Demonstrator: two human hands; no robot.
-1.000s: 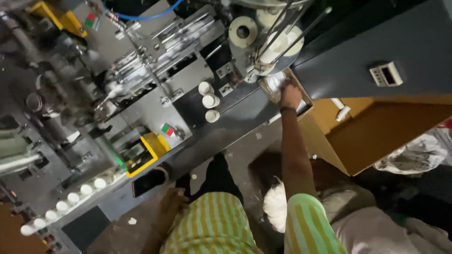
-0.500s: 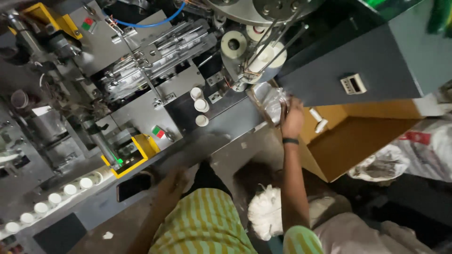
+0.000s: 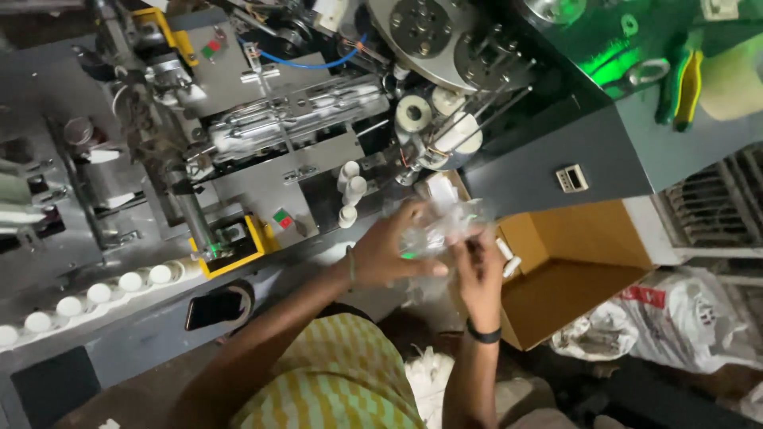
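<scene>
My left hand (image 3: 393,250) and my right hand (image 3: 479,268) are together in front of me, both gripping a crumpled clear plastic bag (image 3: 439,225) that holds small white pieces. The bag hangs just above the near edge of a grey packing machine (image 3: 262,171). A row of small white cups (image 3: 348,193) stands on the machine right behind my left hand. An open cardboard box (image 3: 568,266) sits immediately to the right of my right hand.
More white cups (image 3: 103,292) line a conveyor at the lower left, beside a yellow control box (image 3: 230,246) and a dark phone (image 3: 213,308). White paper rolls (image 3: 413,114) sit on the machine above. White sacks (image 3: 675,318) lie on the floor at right.
My right hand has come down from the machine with the plastic bag, and my left hand has risen from my lap to grasp it too. The camera view has shifted.
</scene>
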